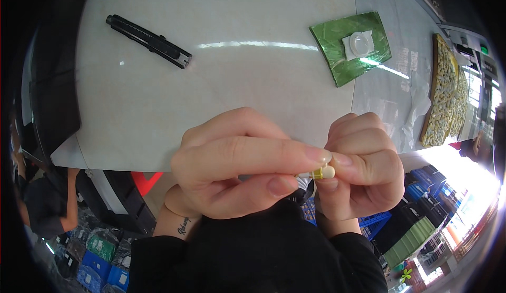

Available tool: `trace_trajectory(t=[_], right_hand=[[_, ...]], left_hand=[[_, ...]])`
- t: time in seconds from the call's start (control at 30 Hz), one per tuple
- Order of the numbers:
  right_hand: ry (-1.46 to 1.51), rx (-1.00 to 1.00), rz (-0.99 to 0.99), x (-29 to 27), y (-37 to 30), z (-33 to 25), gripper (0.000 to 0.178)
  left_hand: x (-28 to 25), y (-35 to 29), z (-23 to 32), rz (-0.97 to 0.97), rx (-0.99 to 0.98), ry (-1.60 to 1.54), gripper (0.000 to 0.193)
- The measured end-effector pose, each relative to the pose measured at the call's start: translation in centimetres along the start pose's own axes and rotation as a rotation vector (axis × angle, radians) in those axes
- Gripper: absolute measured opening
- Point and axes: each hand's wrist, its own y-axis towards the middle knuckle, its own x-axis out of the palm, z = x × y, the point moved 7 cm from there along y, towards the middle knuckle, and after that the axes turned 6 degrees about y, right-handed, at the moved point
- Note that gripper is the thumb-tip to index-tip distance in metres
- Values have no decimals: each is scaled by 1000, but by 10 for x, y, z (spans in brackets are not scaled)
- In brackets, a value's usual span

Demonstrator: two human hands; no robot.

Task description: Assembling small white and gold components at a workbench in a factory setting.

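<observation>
Close in front of me, my left hand (237, 158) pinches a small part (327, 172) between thumb and fingertips. The part has a yellow-green band and a round cream-coloured end; its exact kind I cannot make out. My right hand (369, 169) meets it from the other side, thumb and index finger pressed against the same part, the other fingers curled in. Fingertips hide some of it. Both hands are held up over the near edge of the pale table (253, 87).
A black utility knife (150, 41) lies at the far left. A green wrapped square (342, 69) at the far right carries a clear round piece (360, 44) on white paper. Right of it stands a panel covered with many small pieces (443, 93). Another person (50, 203) is at the lower left.
</observation>
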Motion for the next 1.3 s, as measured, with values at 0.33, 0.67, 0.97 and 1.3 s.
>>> trace_trajectory(t=[0.33,0.67,0.97,1.3], right_hand=[[30,42,14,-2,0,5,24],[-15,-7,-9,-1,3,0,24],[-27,-1,8,-1,1,1,25],[-36,-1,-13,-3,1,4,24]], left_hand=[[0,-1,-4,32,-92,-12,30],[-2,-6,-12,144,-185,-176,22],[1,-1,-5,39,-29,-1,31],[3,-2,-1,12,51,111,37]])
